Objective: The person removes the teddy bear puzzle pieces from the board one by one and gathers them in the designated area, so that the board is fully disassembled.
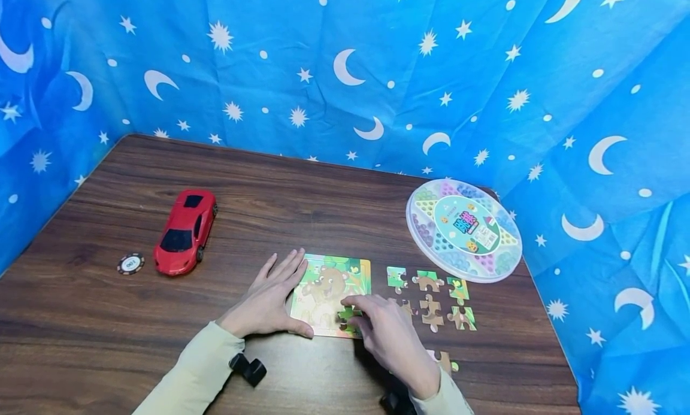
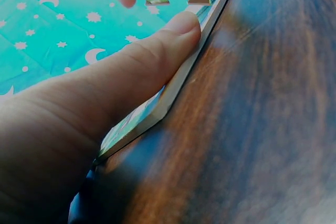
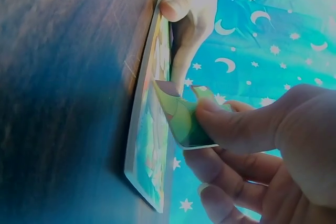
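A square puzzle board [image 1: 366, 270] with a bear picture lies on the table. My left hand [image 1: 269, 301] rests along its left side, fingers spread and straight. In the left wrist view the left thumb [image 2: 142, 59] touches the board's near edge. Over the lower right part of the board, my right hand [image 1: 393, 334] pinches a green puzzle piece [image 3: 181, 116] between thumb and fingers. The right wrist view shows this piece tilted, close above the picture. Several loose puzzle pieces [image 1: 430, 312] lie right of the board, some partly hidden by the right hand.
A round, clear-lidded board game box [image 1: 463, 229] sits behind the loose pieces. To the left are a red toy car [image 1: 184, 232] and a poker chip [image 1: 131, 263]. A blue curtain [image 1: 302, 61] with moons and stars encloses the wooden table [image 1: 259, 193].
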`<state>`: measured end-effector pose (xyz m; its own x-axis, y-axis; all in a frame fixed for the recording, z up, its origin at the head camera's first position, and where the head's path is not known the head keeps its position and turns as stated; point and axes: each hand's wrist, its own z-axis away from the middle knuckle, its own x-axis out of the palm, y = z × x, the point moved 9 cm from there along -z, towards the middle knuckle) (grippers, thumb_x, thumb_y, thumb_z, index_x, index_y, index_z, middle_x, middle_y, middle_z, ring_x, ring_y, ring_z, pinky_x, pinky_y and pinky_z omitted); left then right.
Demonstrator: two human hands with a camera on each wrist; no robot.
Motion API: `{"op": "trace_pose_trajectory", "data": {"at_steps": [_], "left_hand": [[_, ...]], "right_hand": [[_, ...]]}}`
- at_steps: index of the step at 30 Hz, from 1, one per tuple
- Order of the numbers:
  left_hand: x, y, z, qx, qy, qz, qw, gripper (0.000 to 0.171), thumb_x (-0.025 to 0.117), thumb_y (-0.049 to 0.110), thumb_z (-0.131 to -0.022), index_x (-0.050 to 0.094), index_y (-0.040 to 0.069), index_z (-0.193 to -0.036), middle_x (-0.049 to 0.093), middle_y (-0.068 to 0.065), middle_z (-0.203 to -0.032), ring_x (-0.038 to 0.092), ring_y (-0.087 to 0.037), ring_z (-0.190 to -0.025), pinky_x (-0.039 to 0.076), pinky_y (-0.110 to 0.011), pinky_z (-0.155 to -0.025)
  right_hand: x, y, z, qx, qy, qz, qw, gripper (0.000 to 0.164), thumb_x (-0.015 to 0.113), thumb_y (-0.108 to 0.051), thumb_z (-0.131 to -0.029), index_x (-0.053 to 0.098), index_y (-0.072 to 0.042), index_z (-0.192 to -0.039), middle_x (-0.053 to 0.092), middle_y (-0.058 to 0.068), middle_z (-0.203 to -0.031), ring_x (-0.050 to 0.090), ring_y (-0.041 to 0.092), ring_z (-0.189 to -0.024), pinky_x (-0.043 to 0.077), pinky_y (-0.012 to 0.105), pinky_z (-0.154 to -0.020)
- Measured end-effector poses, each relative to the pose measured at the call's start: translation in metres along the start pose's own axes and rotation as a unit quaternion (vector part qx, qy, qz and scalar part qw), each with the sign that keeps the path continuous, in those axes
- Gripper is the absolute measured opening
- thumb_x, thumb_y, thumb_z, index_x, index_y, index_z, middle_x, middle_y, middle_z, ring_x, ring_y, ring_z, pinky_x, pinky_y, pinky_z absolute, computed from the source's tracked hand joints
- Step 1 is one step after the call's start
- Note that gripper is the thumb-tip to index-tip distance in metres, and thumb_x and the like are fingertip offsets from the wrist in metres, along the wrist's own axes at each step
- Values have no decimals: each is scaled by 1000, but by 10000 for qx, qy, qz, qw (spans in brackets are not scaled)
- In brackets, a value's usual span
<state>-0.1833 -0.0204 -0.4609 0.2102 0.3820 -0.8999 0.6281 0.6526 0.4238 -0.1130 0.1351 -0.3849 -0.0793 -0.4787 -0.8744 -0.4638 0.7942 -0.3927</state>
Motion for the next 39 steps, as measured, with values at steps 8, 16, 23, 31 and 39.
{"op": "trace_pose_trajectory", "data": {"at_steps": [8, 16, 23, 31, 39], "left_hand": [[0, 0, 0, -5, 17, 2, 10000, 134, 63, 86, -58, 22, 0, -153, 10, -14, -161, 9, -25, -148, 1, -51, -117], [1, 1, 1, -7, 25, 57, 10000, 135, 63, 87, -57, 22, 0, -152, 11, -14, -161, 8, -25, -148, 0, -51, -117], [1, 0, 0, -40, 1, 39, 10000, 135, 65, 85, -57, 22, 1, -153, 9, -13, -162, 8, -24, -148, 0, -50, -118], [2, 0, 0, -43, -69, -12, 10000, 136, 57, 91, -57, 20, 2, -153, 7, -11, -162, 7, -24, -149, -1, -50, -117], [1, 0, 0, -32, -43, -1, 10000, 136, 62, 88, -57, 19, 2, -154, 6, -11, -162, 7, -24, -149, -2, -50, -117]], "right_hand": [[-18, 0, 10, 30, 448, -168, 9989, 30, 80, -8, -79, 72, -17, -106, 70, -9, -96, 64, 3, -85, 53, 33, -74], [-41, 14, 29, 517, 766, -489, 9945, 37, 81, -3, -77, 72, -21, -108, 67, -13, -91, 57, -2, -75, 51, 23, -65], [-68, 35, 55, 821, 1228, -503, 9878, 38, 79, -1, -77, 73, -20, -110, 63, -13, -82, 51, -1, -64, 45, 15, -57], [-93, 83, 105, 2519, 1328, 108, 9585, 27, 82, -5, -75, 70, -11, -98, 59, -8, -70, 50, 2, -58, 44, 19, -49], [-94, 135, 157, 4087, 89, 405, 9117, 24, 80, -17, -80, 69, -6, -98, 55, 0, -74, 47, 15, -65, 39, 31, -56]]}}
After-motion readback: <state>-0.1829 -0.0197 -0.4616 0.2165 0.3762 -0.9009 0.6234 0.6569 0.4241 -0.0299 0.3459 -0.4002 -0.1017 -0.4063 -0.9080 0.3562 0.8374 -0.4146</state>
